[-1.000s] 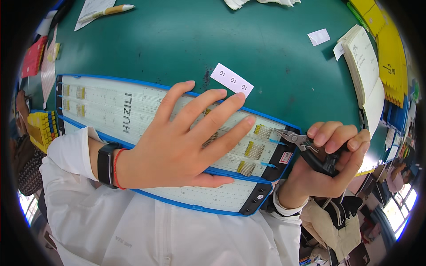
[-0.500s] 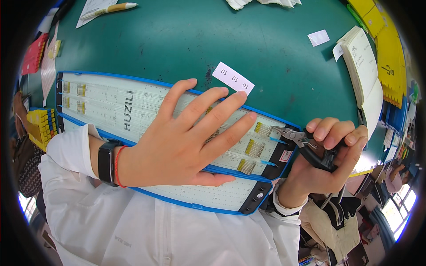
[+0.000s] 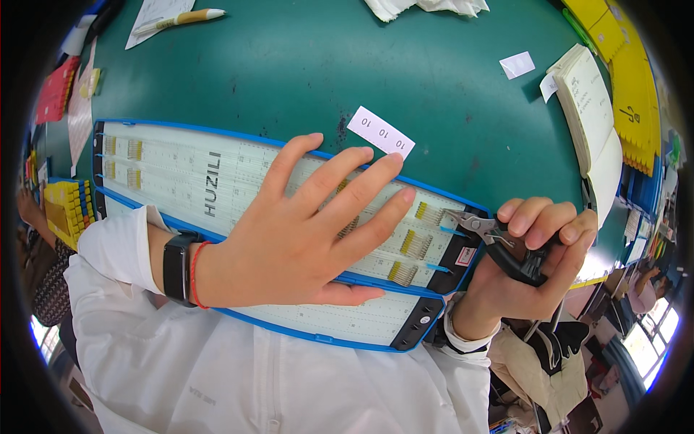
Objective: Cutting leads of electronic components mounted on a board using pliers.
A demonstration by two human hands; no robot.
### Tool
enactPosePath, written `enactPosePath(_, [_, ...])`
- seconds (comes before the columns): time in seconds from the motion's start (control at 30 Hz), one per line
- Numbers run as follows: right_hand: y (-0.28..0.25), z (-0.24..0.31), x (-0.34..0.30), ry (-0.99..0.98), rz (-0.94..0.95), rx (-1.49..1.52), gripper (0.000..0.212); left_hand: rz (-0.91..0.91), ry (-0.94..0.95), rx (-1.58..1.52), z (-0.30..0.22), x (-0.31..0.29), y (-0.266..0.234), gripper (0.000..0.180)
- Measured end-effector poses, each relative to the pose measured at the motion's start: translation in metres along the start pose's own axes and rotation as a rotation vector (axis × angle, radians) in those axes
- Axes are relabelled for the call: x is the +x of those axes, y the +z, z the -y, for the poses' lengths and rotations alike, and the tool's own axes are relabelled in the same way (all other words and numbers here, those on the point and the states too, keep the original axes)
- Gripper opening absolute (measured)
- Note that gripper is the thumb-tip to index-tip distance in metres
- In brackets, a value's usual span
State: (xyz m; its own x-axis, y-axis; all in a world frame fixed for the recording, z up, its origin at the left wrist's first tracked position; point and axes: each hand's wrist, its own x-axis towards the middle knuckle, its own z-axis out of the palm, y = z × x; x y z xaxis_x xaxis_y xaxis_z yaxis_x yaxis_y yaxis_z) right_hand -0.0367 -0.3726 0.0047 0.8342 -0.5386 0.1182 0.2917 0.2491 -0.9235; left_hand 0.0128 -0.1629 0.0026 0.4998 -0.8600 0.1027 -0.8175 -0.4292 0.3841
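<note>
A long, blue-rimmed fishing rig case point(image 3: 249, 137) lies slanted across the table in front of me. Its white tray carries fine clear lines, small springs point(image 3: 415, 244) with yellow ends and blue tips at the right. My left hand point(image 3: 278, 246) rests flat over the middle of the tray, fingers spread, hiding some springs beneath it. At the case's right end, my right hand point(image 3: 538, 253) is closed round black-handled pliers point(image 3: 499, 235). Their metal jaws reach the upper right springs beside a blue tip; whether they pinch anything is too small to tell.
A white paper strip point(image 3: 381, 132) lies just beyond my left fingertips. Farther right are a small white paper point(image 3: 517, 65), an open notebook point(image 3: 589, 108) and yellow cards point(image 3: 636, 94). A pen point(image 3: 181, 19) lies on paper at the far left; yellow blocks point(image 3: 67, 202) stand left.
The case and both hands sit very slightly lower in the picture. My left hand stays spread on the tray and my right hand keeps hold of the pliers.
</note>
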Motion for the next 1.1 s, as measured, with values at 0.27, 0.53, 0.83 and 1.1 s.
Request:
enactPosePath(0.27, [-0.0037, 0.0001, -0.0009, -0.015, 0.049, 0.082, 0.026, 0.008, 0.001, -0.003, -0.0017, -0.0003, 0.0008, 0.070])
enactPosePath(0.53, [-0.0052, -0.0006, 0.0002, -0.002, 0.067, 0.072, 0.026, 0.011, -0.007, -0.011, -0.0016, 0.0011, 0.0001, 0.072])
enactPosePath(0.83, [-0.0070, -0.0007, 0.0023, -0.004, 0.059, 0.057, 0.027, 0.028, -0.009, -0.009, -0.0027, 0.0031, -0.0025, 0.073])
enactPosePath(1.1, [-0.0096, 0.0009, 0.0023, -0.025, 0.064, 0.153, 0.027, 0.047, -0.023, -0.020, -0.0051, 0.0041, -0.0038, 0.076])
